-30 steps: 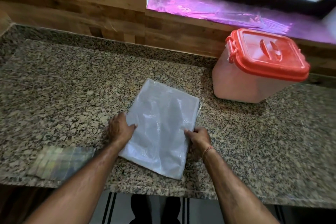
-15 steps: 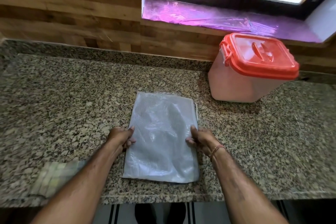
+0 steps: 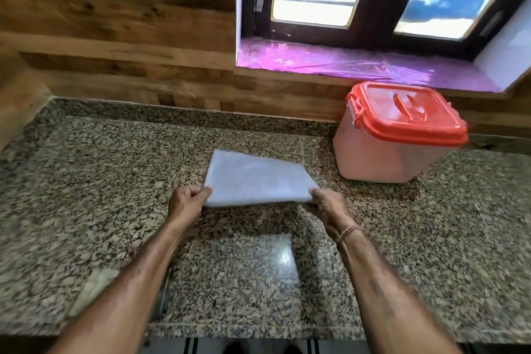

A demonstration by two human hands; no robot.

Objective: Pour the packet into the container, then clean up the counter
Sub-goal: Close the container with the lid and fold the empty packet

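Head view: both bare forearms are seen stretched forward from the lower edge, angled inward toward the middle of the granite counter. The packet, a flat white woven bag, is held between the two hands by its near edge. The left hand is closed on the near left corner, with the thumb laid on top and the fingers curled underneath. The right hand is closed on the near right corner in the same kind of pinch, its back turned up and its fingers tucked below the bag. A thin thread band is worn on the right wrist. The near edge of the packet is raised off the counter, and a dark shadow is cast on the stone below it. Whether the far edge rests on the counter cannot be told. The packet is tilted, lower at the far side. The container, a translucent pinkish tub, is set at the right rear of the counter, close to the wooden wall and below the purple sill. It is covered by a red lid, and a red latch is seen on its left side. The packet's far right corner lies near the container but apart from it.
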